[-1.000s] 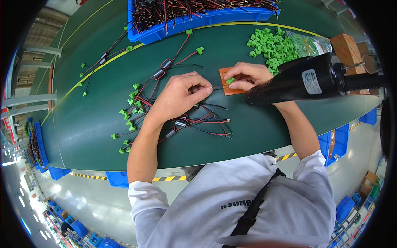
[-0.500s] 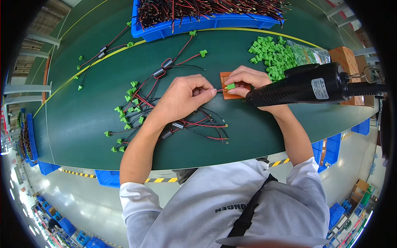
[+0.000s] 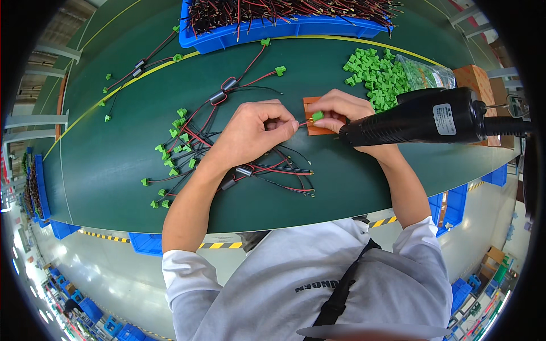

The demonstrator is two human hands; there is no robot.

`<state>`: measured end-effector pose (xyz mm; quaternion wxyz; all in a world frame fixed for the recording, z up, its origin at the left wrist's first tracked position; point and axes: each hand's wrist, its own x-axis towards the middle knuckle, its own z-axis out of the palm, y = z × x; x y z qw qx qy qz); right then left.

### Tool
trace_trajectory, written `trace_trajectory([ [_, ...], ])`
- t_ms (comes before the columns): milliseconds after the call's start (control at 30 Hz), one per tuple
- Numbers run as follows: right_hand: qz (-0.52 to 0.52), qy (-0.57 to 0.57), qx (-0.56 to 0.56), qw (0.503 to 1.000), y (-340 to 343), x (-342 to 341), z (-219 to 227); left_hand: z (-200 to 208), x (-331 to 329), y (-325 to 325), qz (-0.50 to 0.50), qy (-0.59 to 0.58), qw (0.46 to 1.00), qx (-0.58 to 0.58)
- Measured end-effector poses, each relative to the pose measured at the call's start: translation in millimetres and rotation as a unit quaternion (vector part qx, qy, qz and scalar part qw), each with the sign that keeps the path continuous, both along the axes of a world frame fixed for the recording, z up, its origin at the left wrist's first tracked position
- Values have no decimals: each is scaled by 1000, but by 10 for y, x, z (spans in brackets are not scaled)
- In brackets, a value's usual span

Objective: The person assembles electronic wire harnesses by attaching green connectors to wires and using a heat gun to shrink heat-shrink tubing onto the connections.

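Observation:
My left hand (image 3: 253,129) pinches a thin red wire (image 3: 304,123) between thumb and forefinger. The wire runs to a small green terminal connector (image 3: 318,115), which my right hand (image 3: 348,107) grips by its edges. Whether the wire's bare end sits inside the connector is too small to tell. Under the right fingers lies a flat orange block (image 3: 313,129). A black electric screwdriver (image 3: 409,119) hangs across my right wrist and hides part of that hand. Beside my left hand spreads a bundle of red and black wire leads (image 3: 196,139), several with green connectors at their ends.
A blue bin (image 3: 250,38) full of red and black wires stands at the far side. To the right are a heap of loose green connectors (image 3: 375,77), a clear plastic bag (image 3: 435,77) and a cardboard box (image 3: 475,79). Another wired lead (image 3: 139,69) lies far left on the green table (image 3: 114,182).
The green connector has tipped and risen slightly in my right fingers. Both hands stay almost in place, and the view has shifted a little.

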<state>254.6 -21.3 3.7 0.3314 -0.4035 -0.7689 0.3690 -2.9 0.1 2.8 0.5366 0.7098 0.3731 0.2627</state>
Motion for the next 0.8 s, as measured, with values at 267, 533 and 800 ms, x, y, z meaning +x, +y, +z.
trace_trajectory([
  [267, -12, 29, -41, 999, 26, 38, -98, -23, -15, -3, 2, -1, 1000, -7],
  [533, 14, -31, 49, 998, 40, 41, -112, -27, -9, -3, 7, -8, 1000, 15],
  [800, 29, -47, 17, 998, 20, 41, -32, -48, -7, -1, 6, -14, 999, 32],
])
